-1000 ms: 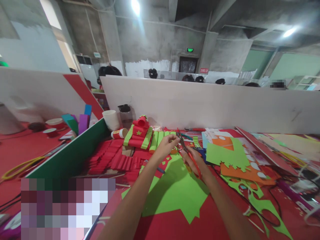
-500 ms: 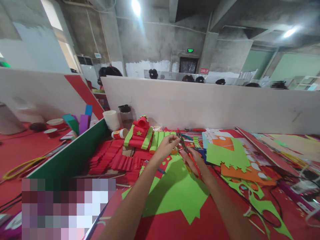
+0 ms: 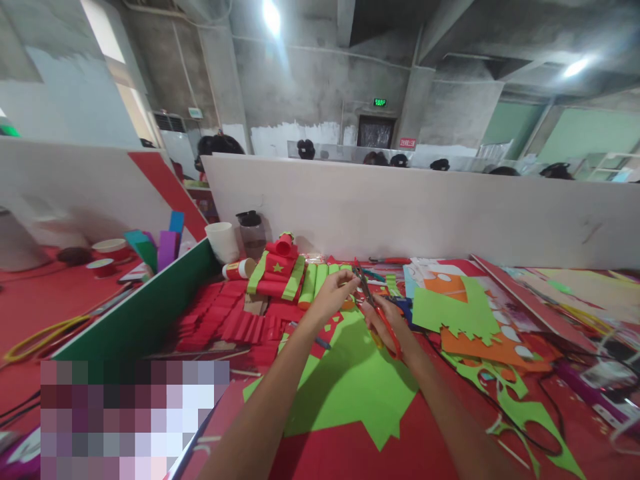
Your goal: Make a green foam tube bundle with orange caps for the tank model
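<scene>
My right hand grips scissors with red handles, blades pointing up and away from me. Just left of the blades, my left hand is closed in a pinch; whatever lies between its fingertips is too small to make out. Beneath both forearms spreads a large light-green paper sheet with jagged cut edges. Several green paper rolls stand behind my left hand. To their left sits a red paper piece with green bands and a star.
Folded red paper strips cover the left side, beside a green divider. A white cup and a dark-lidded bottle stand behind. Green sheets, orange scraps and a black cable lie right. A white partition closes the back.
</scene>
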Tool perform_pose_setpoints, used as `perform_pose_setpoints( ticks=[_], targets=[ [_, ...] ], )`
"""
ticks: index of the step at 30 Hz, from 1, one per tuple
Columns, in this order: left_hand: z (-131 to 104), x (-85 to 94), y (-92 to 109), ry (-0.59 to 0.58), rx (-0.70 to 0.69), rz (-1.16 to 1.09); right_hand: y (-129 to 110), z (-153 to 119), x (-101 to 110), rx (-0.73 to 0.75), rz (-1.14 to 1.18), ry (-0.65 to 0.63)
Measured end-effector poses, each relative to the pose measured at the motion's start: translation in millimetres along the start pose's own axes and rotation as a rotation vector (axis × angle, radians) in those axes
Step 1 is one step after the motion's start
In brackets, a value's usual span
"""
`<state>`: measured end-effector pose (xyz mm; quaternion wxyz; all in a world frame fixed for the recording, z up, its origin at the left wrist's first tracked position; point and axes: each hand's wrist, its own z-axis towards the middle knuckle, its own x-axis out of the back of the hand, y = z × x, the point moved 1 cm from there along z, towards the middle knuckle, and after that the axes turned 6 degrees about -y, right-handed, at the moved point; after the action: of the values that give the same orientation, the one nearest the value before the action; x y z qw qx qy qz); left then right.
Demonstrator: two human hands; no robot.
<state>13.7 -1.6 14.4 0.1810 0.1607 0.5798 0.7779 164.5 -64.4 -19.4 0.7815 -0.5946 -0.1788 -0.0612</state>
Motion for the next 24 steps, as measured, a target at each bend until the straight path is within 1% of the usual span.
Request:
perform_pose_setpoints(
  ticks=[4,16,24],
  targets=[
    [0.0,0.4,-1.3,-0.005,-0.006,0.01,-0.1,0.6,-0.4,0.026,-0.01,0.002],
    [0.3,0.0,-0.7,-0.029,-0.022,0.033,0.9,1.1,-2.1,-0.024,0.034,-0.023],
    [0.9,1.9,-2.3,-0.051,-0.027,0.073,1.1,1.6,-2.4,-0.029,0.043,-0.017]
  ],
)
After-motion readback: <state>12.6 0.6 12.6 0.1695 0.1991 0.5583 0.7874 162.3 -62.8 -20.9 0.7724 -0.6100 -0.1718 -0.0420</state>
